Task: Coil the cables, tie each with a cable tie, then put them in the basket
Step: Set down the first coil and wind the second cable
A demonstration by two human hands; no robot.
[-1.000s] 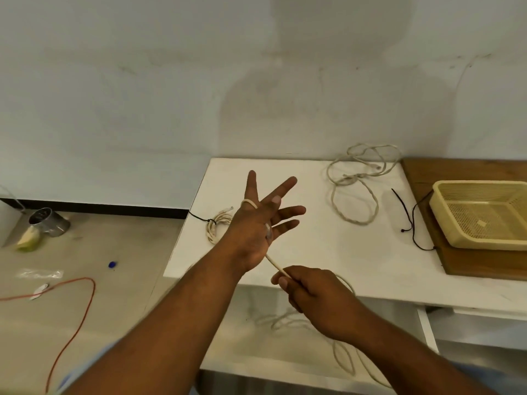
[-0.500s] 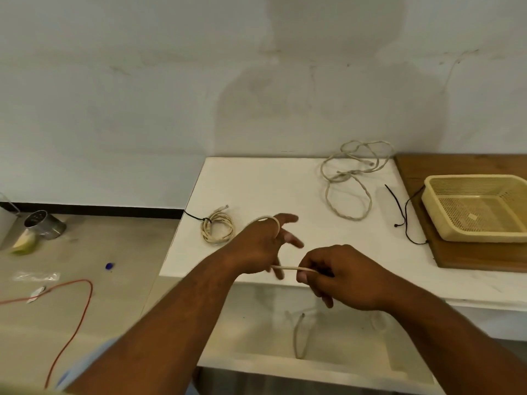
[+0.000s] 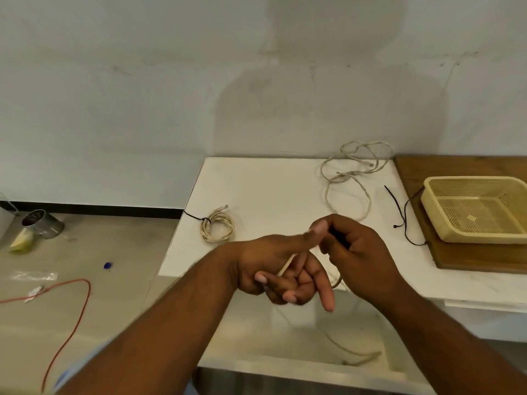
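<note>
Nearest: slack of the cable [image 3: 355,356] hangs below the table [image 3: 271,189] edge, pale beige, thin, limp; its end trails low on the floor under the front lip

Left hand [image 3: 273,269] at the table's near edge, thumb out, fingers curled and crossed; a short run of cable shows across the palm between the fingers, so the hand serves as the former for the coil. Clamped loosely on cable, as far as can be seen

Right hand [image 3: 356,255] just beside it, touching near the left thumb tip, fingers closed together. Probably pinching the cable as it feeds; the pinch itself is hidden, cannot tell for certain

Step in hand, judged: winding the second cable round the left fingers. To do it well: keep even tension, lay each turn beside the last, keep loops one size, draw the slack up without snagging on the table lip

Mid table: coil [image 3: 217,227], already bound with a black tie, plug end sticking up, near the left edge

Further back: loose cable [image 3: 349,178], tangled, untied, by the wall

Right: spare ties [image 3: 400,212], black, lying beside the board [image 3: 456,260]. Basket [image 3: 433,206] on the board, nothing in it yet
</note>
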